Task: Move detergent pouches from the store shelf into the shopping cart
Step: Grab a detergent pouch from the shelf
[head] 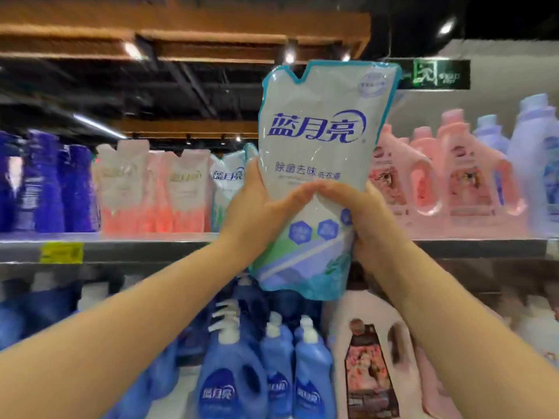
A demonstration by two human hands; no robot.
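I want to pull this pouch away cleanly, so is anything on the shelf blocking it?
Nothing visible does. The left hand and right hand grip the pouch, held up in front of the shelf. The cart is out of view, so the rest of the path cannot be judged.

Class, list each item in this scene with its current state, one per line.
held pouch: upright, raised before the shelf, gripped by both hands
left hand: grips the pouch's left side
right hand: grips its right side
pink pouches: standing on shelf
blue bottles: standing below, capped
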